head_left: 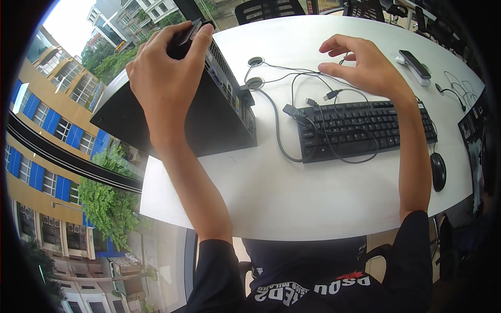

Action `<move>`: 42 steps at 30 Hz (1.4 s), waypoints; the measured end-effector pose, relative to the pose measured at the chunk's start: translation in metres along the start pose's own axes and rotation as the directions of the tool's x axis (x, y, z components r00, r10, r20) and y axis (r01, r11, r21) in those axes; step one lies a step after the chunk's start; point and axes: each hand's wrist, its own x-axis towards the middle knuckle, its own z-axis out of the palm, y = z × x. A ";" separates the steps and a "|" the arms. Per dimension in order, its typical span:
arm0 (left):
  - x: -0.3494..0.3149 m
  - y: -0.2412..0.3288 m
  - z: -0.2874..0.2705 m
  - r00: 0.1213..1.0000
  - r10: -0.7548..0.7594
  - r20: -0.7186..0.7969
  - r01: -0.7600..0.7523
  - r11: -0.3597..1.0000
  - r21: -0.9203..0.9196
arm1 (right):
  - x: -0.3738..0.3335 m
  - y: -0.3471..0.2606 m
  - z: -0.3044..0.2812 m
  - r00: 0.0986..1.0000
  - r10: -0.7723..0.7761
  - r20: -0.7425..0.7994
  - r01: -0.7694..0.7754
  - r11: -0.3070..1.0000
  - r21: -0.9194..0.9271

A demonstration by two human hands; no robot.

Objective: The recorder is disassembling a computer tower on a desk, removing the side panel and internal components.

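Note:
At the far left of the table stands a black computer tower (pixel 209 125), its back panel with ports turned to the right. Above its top, my left hand (pixel 169 78) is closed around a small glossy black object (pixel 182 44); my fingers hide most of it, so its kind is unclear. My right hand (pixel 360 65) hovers over the loose cables (pixel 297 73) beyond the keyboard, thumb and fingers apart. A black keyboard (pixel 360 128) lies below that hand, with a thick power cable plug (pixel 295 112) and several thin cables draped across it.
Right of the keyboard lies a black mouse (pixel 438 172). A dark, slim device on a white base (pixel 415 65) stands at the far right. Two cable holes (pixel 255 82) pierce the white table (pixel 271 193). A window borders the left side; a black screen edge (pixel 475 130) is at right.

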 end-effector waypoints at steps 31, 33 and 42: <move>0.022 -0.072 -0.009 0.566 -0.010 -0.825 -0.093 0.993 -0.075 | 0.065 -0.110 0.107 0.994 -0.060 0.094 -0.034 0.638 0.770; 0.016 -0.083 -0.017 0.566 -0.053 -0.823 0.021 0.999 -0.050 | 0.066 -0.114 0.109 0.994 -0.067 0.091 -0.030 0.620 0.784; 0.008 -0.129 -0.020 0.594 -0.354 -0.722 0.419 0.903 -0.098 | 0.066 -0.123 0.114 0.995 -0.085 0.048 0.012 0.592 0.806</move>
